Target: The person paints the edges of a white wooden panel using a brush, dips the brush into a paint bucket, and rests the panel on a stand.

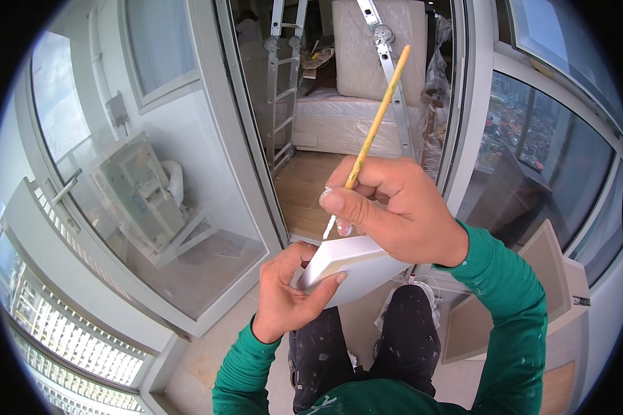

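White panel [360, 273], held up in front of me, above my knees, at a tilt; its near face turned toward me, narrow upper edge on show. Left hand [284, 290] has it by the left end: thumb flat on the near face, other fingers bent behind the edge. Right hand [408, 214] narrow, thumb and forefinger pinching a yellow-handled brush [375, 124] low on the handle, remaining fingers curled in. Brush slants, butt end up and to the right; white tip down at the panel's upper edge, close to its left corner. Whether bristles touch: cannot tell. White smears on my right fingertips, white specks on green sleeves [509, 304] and dark trousers [408, 332].

Surroundings: tiled floor [208, 346] below. Pale boxy piece [516, 297] on it, right of my legs. Glass door [180, 256] to the left. Through the doorway ahead, a metal ladder [400, 117] and a plastic-wrapped mattress [339, 124] on a wood-look floor [308, 183].
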{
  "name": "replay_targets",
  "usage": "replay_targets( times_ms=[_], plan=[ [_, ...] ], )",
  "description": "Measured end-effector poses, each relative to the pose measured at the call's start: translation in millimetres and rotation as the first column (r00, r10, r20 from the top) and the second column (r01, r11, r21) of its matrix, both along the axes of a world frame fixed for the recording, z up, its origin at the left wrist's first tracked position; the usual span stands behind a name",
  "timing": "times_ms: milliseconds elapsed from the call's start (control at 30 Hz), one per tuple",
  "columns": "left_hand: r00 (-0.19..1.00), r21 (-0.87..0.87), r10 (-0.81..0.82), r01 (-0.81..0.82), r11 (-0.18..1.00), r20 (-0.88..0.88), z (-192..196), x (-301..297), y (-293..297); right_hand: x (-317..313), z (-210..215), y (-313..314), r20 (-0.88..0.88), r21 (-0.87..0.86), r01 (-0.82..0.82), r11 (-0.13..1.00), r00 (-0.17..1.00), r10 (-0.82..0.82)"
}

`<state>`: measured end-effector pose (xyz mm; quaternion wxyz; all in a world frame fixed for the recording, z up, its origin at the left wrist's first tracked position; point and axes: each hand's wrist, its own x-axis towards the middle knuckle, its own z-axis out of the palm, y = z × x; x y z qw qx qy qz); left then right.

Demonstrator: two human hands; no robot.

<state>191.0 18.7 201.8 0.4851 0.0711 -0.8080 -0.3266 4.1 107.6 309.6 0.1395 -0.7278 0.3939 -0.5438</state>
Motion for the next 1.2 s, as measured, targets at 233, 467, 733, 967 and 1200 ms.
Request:
replay_targets(
  times_ms=[233, 467, 733, 967, 1200],
  plan=[
    [1.0, 0.01, -0.009, 0.009, 1.0, 0.0, -1.8, 0.5, -0.5, 2.9, -2.9, -4.2, -0.12, -0.073, -0.007, 0.997, 0.993, -0.002],
    [1.0, 0.014, -0.001, 0.001, 1.0, 0.001, -1.9, 1.5, 1.3, 4.7, -2.6, -1.6, -0.039, -0.093, -0.001, 0.996, 0.999, -0.002],
    [1.0, 0.009, 0.0, 0.0, 1.0, -0.014, -2.7, 0.7, -1.3, 3.3, -0.2, -10.3, -0.144, -0.158, 0.069, 0.985, 0.985, -0.092],
    [0.998, 0.058, 0.043, -0.041, 0.997, -0.035, -9.8, 0.4, -10.3, -21.5, 11.3, 28.1, -0.026, -0.186, 0.146, 0.972, 0.988, -0.153],
    [0.987, 0.223, 0.119, -0.093, 0.97, -0.106, -12.5, 16.6, -17.7, -120.1, -7.9, 89.2, 0.143, -0.47, 0.277, 0.838, 0.961, -0.237]
  ],
)
